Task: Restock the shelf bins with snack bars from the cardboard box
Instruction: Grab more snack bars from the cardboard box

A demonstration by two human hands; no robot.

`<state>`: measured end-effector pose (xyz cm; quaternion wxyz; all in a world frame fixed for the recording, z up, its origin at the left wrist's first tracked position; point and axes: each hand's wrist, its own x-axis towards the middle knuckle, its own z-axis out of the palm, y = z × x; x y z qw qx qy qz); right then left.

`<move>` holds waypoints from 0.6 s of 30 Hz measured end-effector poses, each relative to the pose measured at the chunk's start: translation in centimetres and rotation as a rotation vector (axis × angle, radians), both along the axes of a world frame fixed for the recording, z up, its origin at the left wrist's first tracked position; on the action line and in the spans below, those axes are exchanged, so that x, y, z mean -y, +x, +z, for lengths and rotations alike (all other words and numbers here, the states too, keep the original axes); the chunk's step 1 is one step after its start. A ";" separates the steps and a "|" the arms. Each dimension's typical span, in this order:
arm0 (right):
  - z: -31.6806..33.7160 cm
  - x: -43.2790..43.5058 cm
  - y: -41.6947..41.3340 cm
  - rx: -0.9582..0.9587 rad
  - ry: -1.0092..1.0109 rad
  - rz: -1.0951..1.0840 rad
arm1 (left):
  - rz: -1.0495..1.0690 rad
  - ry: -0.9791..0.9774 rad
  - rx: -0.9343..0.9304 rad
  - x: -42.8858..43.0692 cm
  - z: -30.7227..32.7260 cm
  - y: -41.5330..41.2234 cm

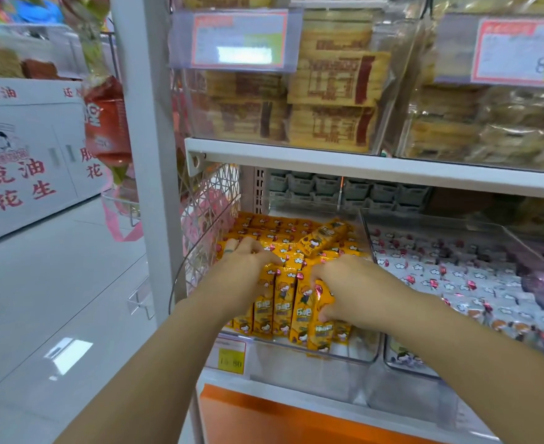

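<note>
On the lower shelf, both of my hands are down in the clear bin [325,376] at the left end, right beside the white post [145,155]. The bin is packed with yellow snack bars [282,310]: flat layers at the back, and a row standing on end along the front wall.

My left hand [248,265] lies over the left part of that standing row, its fingers curled down over the upper ends of the wrappers. My right hand [352,290] clasps the right part of the row, with the fingers bent over the tops and the thumb pressed against the face of a front bar, so several bars are pinched between them. The two hands sit near each other but do not touch; a few bar tops show between them.

One loose bar [323,237] rests tilted on the flat layers behind my fingers, and neither hand touches it.

A yellow price tag [230,358] sits on the front of the bin, below my left forearm, and an orange panel [296,418] runs under the shelf edge. Just to the right stands a neighbouring bin [405,395] filled with white-wrapped bars [456,277]. Overhead, the upper shelf [360,166] carries clear bins stacked with tan packets [331,100].
</note>
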<state>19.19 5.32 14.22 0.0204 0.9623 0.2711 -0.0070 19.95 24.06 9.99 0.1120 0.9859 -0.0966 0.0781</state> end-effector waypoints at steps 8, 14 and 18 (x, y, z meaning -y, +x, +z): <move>0.2 -1.2 0.4 -0.169 0.239 0.006 | 0.017 -0.019 -0.041 -0.3 0.6 0.2; -1.1 -2.0 1.0 -0.129 0.197 -0.085 | 0.017 -0.055 -0.084 -0.6 0.4 -0.2; -1.0 -1.5 1.1 -0.167 0.165 -0.081 | 0.054 -0.020 -0.056 0.8 -0.3 -0.3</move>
